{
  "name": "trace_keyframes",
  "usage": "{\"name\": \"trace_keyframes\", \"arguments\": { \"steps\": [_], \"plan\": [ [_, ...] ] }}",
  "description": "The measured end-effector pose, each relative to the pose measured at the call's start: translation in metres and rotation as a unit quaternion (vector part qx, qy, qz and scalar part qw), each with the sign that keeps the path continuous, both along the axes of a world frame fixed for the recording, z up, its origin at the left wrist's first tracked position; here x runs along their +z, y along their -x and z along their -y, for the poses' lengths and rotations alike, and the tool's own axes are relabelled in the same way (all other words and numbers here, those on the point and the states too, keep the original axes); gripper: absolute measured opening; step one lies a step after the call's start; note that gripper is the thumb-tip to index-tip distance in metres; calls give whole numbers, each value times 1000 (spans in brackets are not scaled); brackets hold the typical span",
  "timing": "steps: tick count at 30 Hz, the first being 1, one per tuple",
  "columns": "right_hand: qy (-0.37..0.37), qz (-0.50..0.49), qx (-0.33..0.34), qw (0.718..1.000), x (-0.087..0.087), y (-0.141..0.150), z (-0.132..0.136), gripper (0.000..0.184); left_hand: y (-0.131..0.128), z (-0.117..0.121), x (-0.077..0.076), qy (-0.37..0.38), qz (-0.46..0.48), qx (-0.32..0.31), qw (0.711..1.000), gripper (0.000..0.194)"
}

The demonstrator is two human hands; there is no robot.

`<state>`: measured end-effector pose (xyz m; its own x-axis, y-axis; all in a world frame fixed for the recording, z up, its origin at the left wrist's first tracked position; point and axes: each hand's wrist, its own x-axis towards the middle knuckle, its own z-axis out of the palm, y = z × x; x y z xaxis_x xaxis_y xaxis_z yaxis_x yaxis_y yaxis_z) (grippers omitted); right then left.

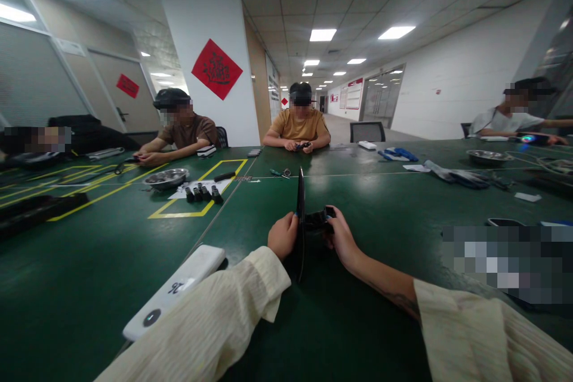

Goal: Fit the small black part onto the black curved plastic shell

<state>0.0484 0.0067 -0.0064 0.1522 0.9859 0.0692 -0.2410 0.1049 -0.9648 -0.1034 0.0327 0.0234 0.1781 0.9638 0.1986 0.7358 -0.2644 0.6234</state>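
Note:
My left hand (pixel 283 235) is closed on a thin black panel (pixel 301 239), which stands upright and is seen nearly edge-on above the table. On the panel's right side sits a dark bracket-like part (pixel 316 221). My right hand (pixel 341 237) has its fingers closed round the outer end of that part. Whether the part is fixed to the panel or only pressed against it, I cannot tell. The panel's broad faces are turned out of sight, and some fingers of both hands are hidden.
A white device (pixel 179 286) marked 26 lies by my left sleeve. Farther left are a metal bowl (pixel 165 179) and several black cylindrical parts (pixel 203 193) on paper. Ahead lies a green-handled tool (pixel 278 173). Gloves (pixel 461 175) lie right. Co-workers (pixel 297 125) sit around the green table (pixel 250 221).

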Motion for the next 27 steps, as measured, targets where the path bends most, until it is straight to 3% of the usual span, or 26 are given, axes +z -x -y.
{"name": "trace_keyframes", "arguments": {
  "steps": [7,14,21,27],
  "plan": [
    [-1,-12,-11,1000,-3,-1,-3,42,2,-3,-5,-18,48,-34,998,39],
    [-7,-20,-12,1000,-4,-1,-4,41,2,-5,-6,-7,14,-23,1000,40],
    [2,-11,-4,1000,-2,0,-2,41,4,-12,-14,15,127,-38,991,41],
    [4,-10,-6,1000,-5,-1,-4,41,4,-12,-16,14,102,-32,994,48]
  ]
}}
